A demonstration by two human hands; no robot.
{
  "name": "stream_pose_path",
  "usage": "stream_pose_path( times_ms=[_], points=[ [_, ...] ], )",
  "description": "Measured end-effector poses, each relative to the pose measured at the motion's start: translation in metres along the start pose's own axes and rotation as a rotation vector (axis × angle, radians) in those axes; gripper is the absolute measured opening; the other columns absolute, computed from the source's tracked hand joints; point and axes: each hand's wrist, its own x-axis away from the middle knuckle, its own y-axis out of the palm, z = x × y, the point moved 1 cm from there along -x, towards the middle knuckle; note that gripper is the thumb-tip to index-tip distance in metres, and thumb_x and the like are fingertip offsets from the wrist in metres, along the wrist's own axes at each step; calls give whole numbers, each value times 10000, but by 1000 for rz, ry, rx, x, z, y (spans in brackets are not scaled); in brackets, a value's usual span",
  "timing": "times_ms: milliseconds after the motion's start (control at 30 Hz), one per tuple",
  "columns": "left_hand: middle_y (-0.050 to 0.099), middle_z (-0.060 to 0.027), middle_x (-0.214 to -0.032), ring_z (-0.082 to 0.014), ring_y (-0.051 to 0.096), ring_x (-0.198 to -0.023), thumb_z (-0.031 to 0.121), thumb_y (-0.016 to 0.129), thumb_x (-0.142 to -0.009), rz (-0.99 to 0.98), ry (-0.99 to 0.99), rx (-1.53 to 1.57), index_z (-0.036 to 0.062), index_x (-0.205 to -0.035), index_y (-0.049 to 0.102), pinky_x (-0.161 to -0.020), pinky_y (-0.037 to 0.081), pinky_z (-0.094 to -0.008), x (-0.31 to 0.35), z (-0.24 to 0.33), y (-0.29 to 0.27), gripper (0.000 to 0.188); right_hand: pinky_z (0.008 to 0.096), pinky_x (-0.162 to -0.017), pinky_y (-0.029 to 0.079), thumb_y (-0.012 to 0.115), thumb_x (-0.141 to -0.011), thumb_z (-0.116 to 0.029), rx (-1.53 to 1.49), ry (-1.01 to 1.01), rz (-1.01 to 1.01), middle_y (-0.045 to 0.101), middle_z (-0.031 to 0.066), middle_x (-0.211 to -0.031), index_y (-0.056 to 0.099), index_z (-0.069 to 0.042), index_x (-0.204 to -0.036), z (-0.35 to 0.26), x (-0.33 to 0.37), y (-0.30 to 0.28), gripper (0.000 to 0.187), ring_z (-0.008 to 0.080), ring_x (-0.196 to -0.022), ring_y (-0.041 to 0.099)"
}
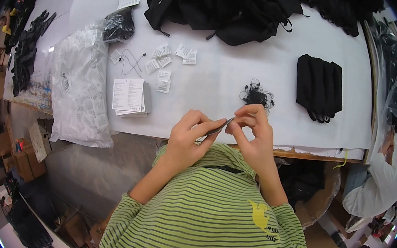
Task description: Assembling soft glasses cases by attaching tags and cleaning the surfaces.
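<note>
My left hand (188, 136) pinches a thin, dark, flat tag (216, 129) between thumb and fingers, just above the table's near edge. At the tag's far end, my right hand (258, 136) has its thumb and forefinger close together in a pinch. Whatever lies between those right fingertips is too small to make out. Just beyond the right hand is a tangled heap of black tag strings (255, 95). Left of my hands stands a stack of white printed cards (128, 95). Loose white paper labels (162, 53) are scattered behind it, beside a few separate black strings (131, 63).
Folded black fabric pieces (319, 89) lie at the right, and a heap of black bags (220, 12) covers the back. A clear plastic sack of labels (80, 90) and a dark packet (119, 24) lie left. Another person's white sleeve (378, 184) shows far right.
</note>
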Motion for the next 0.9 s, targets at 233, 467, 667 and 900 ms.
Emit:
stream_pose_path(
  times_ms=[233, 467, 667, 900],
  points=[
    [560, -36, -690, -124, 505, -609, -43, 719, -707, -50, -81, 121, 40, -929, 718, -537, 387, -242, 1, 0, -7, 238, 245, -697, 481, 641, -844, -43, -33, 72, -49, 680, 66, -739, 602, -16, -1002, -1, 2, -3, 165, 134, -706, 653],
    [507, -42, -669, -130, 461, -563, -7, 691, -764, -146, -128, 224, 34, -955, 698, -510, 364, -265, -3, 0, -5, 196, 222, -593, 462, 719, -789, -69, 7, -4, 24, 682, 50, -731, 674, -11, -861, -2, 3, -11, 103, 99, -627, 613],
    [588, -40, -761, -104, 526, -688, 104, 639, -859, -173, -306, 362, -15, -872, 666, -606, 406, -243, 6, -14, -12, 123, 224, -578, 449, 721, -770, -46, 5, -49, 2, 674, 51, -713, 686, -6, -840, -4, 0, -7, 88, 103, -593, 587],
    [582, 9, -861, -45, 512, -787, 208, 541, -959, -437, -537, 907, 36, -960, 557, -681, 410, -204, 10, -31, 12, 173, 231, -568, 451, 713, -744, -2, 77, 1, 0, 667, 70, -680, 700, 8, -805, 11, 9, -5, 64, 122, -577, 620]
  ],
)
